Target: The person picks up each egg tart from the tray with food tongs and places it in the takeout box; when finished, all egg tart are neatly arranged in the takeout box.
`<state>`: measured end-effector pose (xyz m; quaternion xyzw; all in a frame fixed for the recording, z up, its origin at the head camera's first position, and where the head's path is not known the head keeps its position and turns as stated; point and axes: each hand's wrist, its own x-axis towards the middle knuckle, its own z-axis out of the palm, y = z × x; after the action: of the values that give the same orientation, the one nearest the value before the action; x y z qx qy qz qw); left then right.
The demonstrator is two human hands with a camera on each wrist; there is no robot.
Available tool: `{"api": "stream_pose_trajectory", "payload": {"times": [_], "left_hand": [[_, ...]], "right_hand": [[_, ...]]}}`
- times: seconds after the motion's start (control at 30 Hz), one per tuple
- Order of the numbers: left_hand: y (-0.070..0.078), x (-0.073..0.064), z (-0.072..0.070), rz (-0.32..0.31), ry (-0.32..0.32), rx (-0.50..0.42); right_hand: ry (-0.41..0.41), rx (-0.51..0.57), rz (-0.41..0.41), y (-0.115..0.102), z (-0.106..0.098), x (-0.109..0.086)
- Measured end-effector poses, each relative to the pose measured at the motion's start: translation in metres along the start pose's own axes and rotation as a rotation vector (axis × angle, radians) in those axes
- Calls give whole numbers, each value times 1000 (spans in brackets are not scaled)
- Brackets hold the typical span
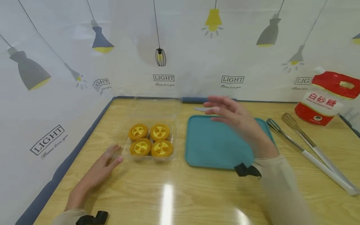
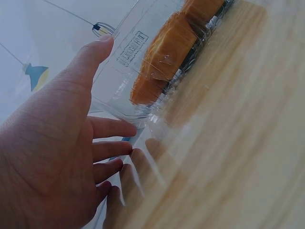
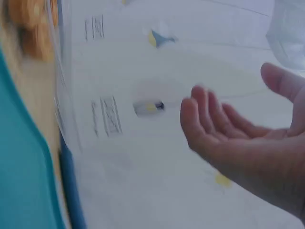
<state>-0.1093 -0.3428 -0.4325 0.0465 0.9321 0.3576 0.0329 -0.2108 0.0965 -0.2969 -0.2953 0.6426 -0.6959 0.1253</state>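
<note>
Several round tarts (image 1: 161, 148) with yellow patterned tops sit in a clear plastic clamshell box (image 1: 157, 107), its lid raised at the back. Beside the box's left side is my left hand (image 1: 98, 170), fingers extended and thumb apart, gripping nothing. The left wrist view shows that palm (image 2: 52, 143) with the fingertips close to the box's lower corner. My right hand (image 1: 239, 125) hovers above the turquoise tray (image 1: 216, 140), fingers loosely bent. In the right wrist view nothing lies between the fingers and thumb of that hand (image 3: 238, 138).
Metal tongs (image 1: 317, 151) with pale handles lie right of the tray. A red-and-white sugar pouch (image 1: 320, 100) stands at the back right. Behind the tray a thin grey blade (image 1: 200, 109) pokes out beside my right fingers. A patterned white curtain (image 1: 191, 47) closes off the back.
</note>
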Motion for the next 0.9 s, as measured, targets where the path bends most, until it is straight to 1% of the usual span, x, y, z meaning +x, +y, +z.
{"api": "stream_pose_trajectory", "payload": {"times": [0.07,0.1,0.17,0.2,0.23,0.27,0.3,0.33,0.4,0.47,0.53,0.63,0.7,0.77,0.83,0.9], "left_hand": [[0,2,0,6,0,4],[0,2,-1,10,3,6],[0,2,-1,18,13,8],[0,2,-1,22,15,7],[0,2,-1,27,16,9],[0,2,-1,28,17,9],[1,1,-1,27,16,8],[1,1,-1,26,13,11],[2,0,-2,19,13,17],[4,-1,-3,13,17,24],[5,0,-4,10,21,28],[4,1,-4,3,14,24],[2,2,-2,1,10,21],[2,2,-1,-2,7,18],[2,1,0,-1,8,17],[3,1,0,3,10,18]], "right_hand": [[26,144,80,8,19,20],[67,232,118,13,27,30],[173,401,185,25,43,46],[229,466,211,31,49,53],[286,506,237,38,54,58],[340,519,263,44,59,63],[385,511,285,51,62,67],[412,492,302,57,65,69],[440,468,323,67,67,72],[436,477,325,74,66,72],[406,482,323,78,67,72],[355,438,347,84,72,75],[319,386,363,87,77,75],[289,332,361,91,80,76],[300,322,347,94,83,76],[335,301,327,96,84,76]]}}
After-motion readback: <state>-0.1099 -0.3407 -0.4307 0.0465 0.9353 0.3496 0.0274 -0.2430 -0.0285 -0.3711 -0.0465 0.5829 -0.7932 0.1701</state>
